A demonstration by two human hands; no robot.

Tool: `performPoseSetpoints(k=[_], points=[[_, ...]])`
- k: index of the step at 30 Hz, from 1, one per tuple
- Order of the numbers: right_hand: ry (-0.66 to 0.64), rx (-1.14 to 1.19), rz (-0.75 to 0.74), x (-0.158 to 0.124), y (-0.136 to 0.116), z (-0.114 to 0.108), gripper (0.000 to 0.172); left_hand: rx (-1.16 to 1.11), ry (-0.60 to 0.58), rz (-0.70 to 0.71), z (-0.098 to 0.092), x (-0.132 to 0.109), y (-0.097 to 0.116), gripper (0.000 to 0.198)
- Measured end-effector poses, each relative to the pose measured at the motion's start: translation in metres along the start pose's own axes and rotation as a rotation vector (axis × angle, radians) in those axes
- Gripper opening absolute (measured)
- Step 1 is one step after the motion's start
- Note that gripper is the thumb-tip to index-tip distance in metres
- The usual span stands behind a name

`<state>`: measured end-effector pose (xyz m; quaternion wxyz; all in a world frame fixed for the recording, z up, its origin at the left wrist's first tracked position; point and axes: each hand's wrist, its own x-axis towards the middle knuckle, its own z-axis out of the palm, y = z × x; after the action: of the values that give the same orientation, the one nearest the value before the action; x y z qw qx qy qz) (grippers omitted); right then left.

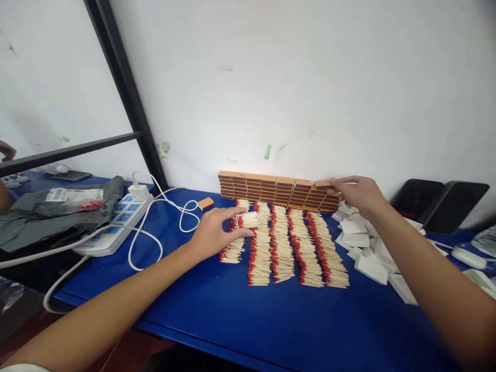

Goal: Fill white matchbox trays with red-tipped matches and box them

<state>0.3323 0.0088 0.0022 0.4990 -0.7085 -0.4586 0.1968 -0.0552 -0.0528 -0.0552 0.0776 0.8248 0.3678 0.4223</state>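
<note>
Between the thumb and fingers of my left hand [215,231] is a white matchbox tray [248,220] with red-tipped matches in it. It is held above the left rows of loose matches [282,248], which lie in several strips on the blue table. My right hand [358,192] reaches to the right end of a stacked wall of orange-brown matchboxes [267,187]. Its fingers pinch a matchbox sleeve [322,184] on the top layer. Right of the match rows is a heap of white matchbox trays [372,253].
A white power strip [116,222] with a charger and looping white cables stands at the left, beside a grey plastic parcel [58,212]. One matchbox [205,203] lies apart near the cable. Two dark phones [453,206] lean at the back right. A white wall stands behind.
</note>
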Motion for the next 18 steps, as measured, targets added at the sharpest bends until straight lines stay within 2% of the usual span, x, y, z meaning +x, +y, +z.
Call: performPoseSetpoints(k=[8,12,18], points=[[0.001,-0.194,-0.09,0.019,0.023,0.01,0.024,-0.015,-0.025,-0.007,0.003,-0.001,-0.006,0.061],[0.001,-0.261,-0.115,0.019,0.024,0.012,0.028,0.001,-0.037,0.002,0.004,0.0,-0.006,0.06],[0.087,-0.393,-0.112,0.015,0.02,0.015,0.033,0.008,-0.031,-0.007,0.001,0.001,-0.005,0.059]])
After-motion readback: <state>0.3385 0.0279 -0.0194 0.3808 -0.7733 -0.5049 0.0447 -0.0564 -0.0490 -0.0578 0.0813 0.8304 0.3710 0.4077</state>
